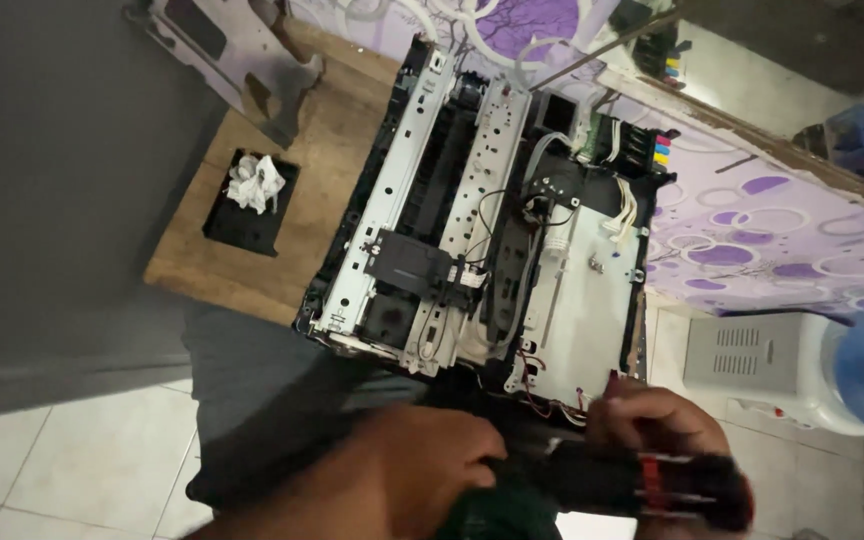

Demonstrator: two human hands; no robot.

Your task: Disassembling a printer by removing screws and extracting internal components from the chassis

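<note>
A dismantled printer chassis of grey sheet metal and black plastic (482, 220), cover removed, lies across a worn wooden tabletop (302, 200) and overhangs its near edge toward the person. Exposed inside are metal rails, a black carriage block, thin wires, and a row of coloured ink cartridges (660, 152) at the far right corner. At the bottom of the view, just in front of the chassis's near end, both hands meet over a dark, blurred, cylindrical tool with a red and black handle (677, 485). The right hand (647, 420) is curled closed around the handle end, fingers wrapped over it. The left hand (422, 465) is bent closed at the other end of the same tool, though blur prevents telling how firmly it grips. On the tabletop to the left, well apart from the hands, a flat black plastic tray (220, 222) holds a crumpled white tissue (255, 182). A purple-and-white patterned cloth (752, 230) covers the surface to the right. Below is pale tiled floor (72, 470).
</note>
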